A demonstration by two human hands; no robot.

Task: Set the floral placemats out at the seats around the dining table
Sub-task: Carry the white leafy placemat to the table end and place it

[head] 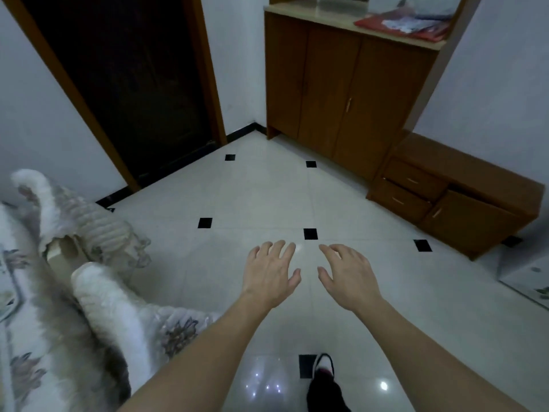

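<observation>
- Head view, looking forward and down: both bare forearms reach out over a glossy white tiled floor with small black inset squares.
- Left hand: palm down, fingers spread and slightly curled, holding nothing; it hangs above the floor, touching no object.
- Right hand: palm down, fingers loosely spread, likewise empty; it lies just beside the left hand, with a narrow gap between the two thumbs.
- Floral fabric: pale, quilted material with a flower print and ruffled edging fills the lower left. Whether it is a placemat or a cover cannot be told. It is well apart from both hands.
- Chair backs: two padded shapes draped in the same floral fabric rise at left, one behind the other.
- Dark doorway: brown wooden frame, upper left, set in a white wall.
- Tall wooden cabinet: closed doors, light countertop, against the far wall; red cloth or paper lies on top with pale items on it, too blurred to identify.
- Low wooden unit: two drawers and a door, to the right of the tall cabinet.
- Foot: dark footwear with a white toe, on the floor at the bottom edge, between the forearms.
</observation>
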